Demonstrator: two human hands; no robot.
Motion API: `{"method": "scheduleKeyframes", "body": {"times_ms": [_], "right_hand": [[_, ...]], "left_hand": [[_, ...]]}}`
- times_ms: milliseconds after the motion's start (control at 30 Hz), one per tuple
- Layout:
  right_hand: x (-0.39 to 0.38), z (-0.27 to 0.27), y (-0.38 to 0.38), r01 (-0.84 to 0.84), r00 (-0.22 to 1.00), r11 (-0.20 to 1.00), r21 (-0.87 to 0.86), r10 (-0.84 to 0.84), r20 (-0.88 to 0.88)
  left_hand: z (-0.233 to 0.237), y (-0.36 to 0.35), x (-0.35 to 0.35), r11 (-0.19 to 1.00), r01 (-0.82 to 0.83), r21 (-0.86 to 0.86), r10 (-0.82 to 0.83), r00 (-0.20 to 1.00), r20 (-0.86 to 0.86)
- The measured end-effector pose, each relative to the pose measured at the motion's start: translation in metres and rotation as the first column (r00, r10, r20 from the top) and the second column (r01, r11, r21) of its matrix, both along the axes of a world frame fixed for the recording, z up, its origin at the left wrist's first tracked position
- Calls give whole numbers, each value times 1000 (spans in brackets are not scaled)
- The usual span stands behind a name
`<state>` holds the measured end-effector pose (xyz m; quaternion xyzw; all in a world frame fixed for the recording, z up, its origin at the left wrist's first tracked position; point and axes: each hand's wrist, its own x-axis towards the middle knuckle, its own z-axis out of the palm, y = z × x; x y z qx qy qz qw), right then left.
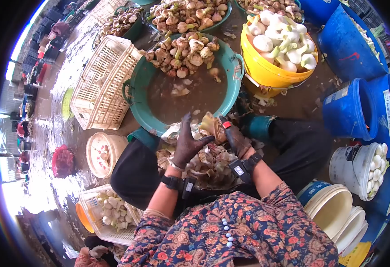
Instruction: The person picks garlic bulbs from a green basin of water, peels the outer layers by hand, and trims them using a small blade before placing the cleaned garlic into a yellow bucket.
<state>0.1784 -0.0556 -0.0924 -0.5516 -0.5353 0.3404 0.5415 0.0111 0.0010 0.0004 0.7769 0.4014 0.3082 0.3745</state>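
Both my hands wear dark gloves and are raised over my lap, at the near rim of a green tub [134, 104] of muddy water. My left hand [188, 147] is open, its thumb and fingers spread, with nothing in its grasp. My right hand [237, 140], a red band on one finger, is closed at the side of a brownish, husk-covered garlic bulb [211, 126]; its far fingers are partly hidden. Loose husks [212, 167] are heaped between my legs beneath the hands. Unpeeled garlic bulbs [183, 53] with short stalks are piled at the tub's far side.
A yellow bucket [266, 73] of peeled white bulbs stands right of the tub. Stacked cream crates [101, 82] are on its left. Blue containers [344, 111] and a white bucket [348, 171] line the right. A crate [110, 229] of peeled bulbs sits at lower left. The floor is wet.
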Motion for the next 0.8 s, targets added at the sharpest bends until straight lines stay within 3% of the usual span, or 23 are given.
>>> {"method": "scheduleKeyframes", "body": {"times_ms": [33,67,100,133,167,200,233,267,333,400,467,500,533,567,600,633,667,700,733,767,800], "right_hand": [[2,19,-1,-48,978,958,-283,-12,-207],[3,39,-2,-152,917,838,-524,-78,-391],[-1,53,-4,-127,950,873,-470,-29,-311],[-3,52,-7,-131,949,872,-471,-28,-314],[-2,52,-9,-103,988,914,-392,48,-147],[-2,52,-9,-88,994,949,-304,102,31],[-1,80,-9,-175,980,936,-307,134,-149],[1,85,-9,-171,980,935,-312,129,-153],[4,90,-8,-284,927,888,-363,157,-340],[9,97,-7,-356,912,833,-423,210,-353],[9,110,-11,-413,824,853,-319,201,-529],[7,104,-7,-453,762,864,-218,248,-598],[6,101,-8,-452,764,865,-217,250,-595],[4,98,-12,-422,739,892,-162,234,-632],[2,103,-12,-389,711,915,-108,224,-666],[2,111,-9,-396,773,912,-113,264,-577],[1,112,-9,-398,772,911,-112,267,-577],[0,113,-10,-225,974,970,-96,225,-11],[0,113,-11,-85,832,996,18,61,551],[-3,112,-13,-87,831,996,16,63,553],[-7,109,-14,-105,838,994,18,78,541]], "left_hand": [[15,6,3,990,91,110,-84,994,-68],[22,10,4,959,185,213,-157,977,-143],[20,11,1,960,183,211,-154,977,-147],[14,12,-3,965,247,-92,-261,944,-199],[9,13,-4,880,274,-389,-376,902,-213],[5,12,-5,879,275,-390,-377,901,-215],[2,9,-6,893,222,-392,-302,940,-156],[-2,5,-7,901,168,-400,-223,970,-96],[-6,-2,-6,898,109,-427,-152,986,-69],[-8,-2,-8,895,47,-444,-76,996,-48],[-10,-1,-9,498,137,-857,292,903,314],[4,0,-15,477,195,-857,164,938,304],[5,-1,-15,479,197,-855,162,938,307],[6,-5,-17,878,161,-450,-93,981,169],[7,-7,-18,968,227,110,-217,972,-95],[8,-9,-20,969,221,113,-211,973,-94],[9,-10,-22,984,139,-109,-143,990,-22],[10,-10,-23,942,70,-329,-62,997,35],[10,-11,-24,843,13,-537,31,997,73],[1,-9,-25,752,78,-655,110,965,240],[5,-7,-23,753,78,-653,109,964,242]]}}
